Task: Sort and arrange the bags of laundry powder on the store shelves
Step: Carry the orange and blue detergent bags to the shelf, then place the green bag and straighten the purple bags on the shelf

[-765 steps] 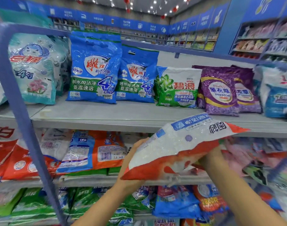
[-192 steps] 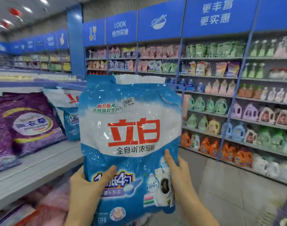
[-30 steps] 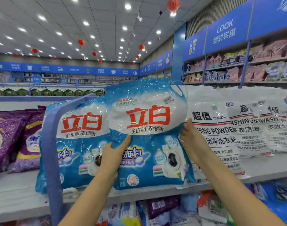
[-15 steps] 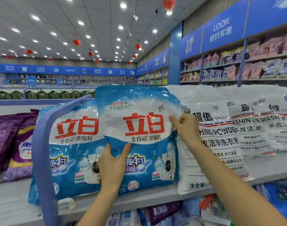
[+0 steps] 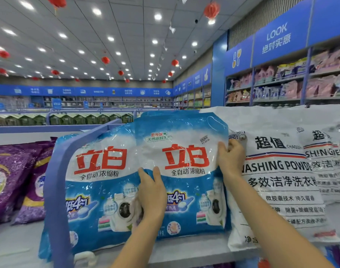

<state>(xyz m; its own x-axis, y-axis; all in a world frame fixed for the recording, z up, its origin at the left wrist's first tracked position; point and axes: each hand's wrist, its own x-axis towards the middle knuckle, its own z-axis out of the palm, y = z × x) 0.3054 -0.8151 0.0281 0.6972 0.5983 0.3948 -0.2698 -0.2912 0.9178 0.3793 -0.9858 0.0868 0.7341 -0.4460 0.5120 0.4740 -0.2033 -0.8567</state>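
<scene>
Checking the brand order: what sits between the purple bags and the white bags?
In the head view, two blue bags side by side: the left blue bag and the right blue bag.

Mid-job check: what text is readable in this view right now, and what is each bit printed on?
"立白" and "全自动浓缩粉": left blue bag and right blue bag.
"新升级", "天然原料生产": top of the right blue bag.
"超值", "WASHING POWD", "多效洁净洗衣": white bag, ends cut off.
"LOOK", "绝对实惠": blue sign.
Too blurred or small to read: price sticker on the right blue bag, far aisle signs.
</scene>
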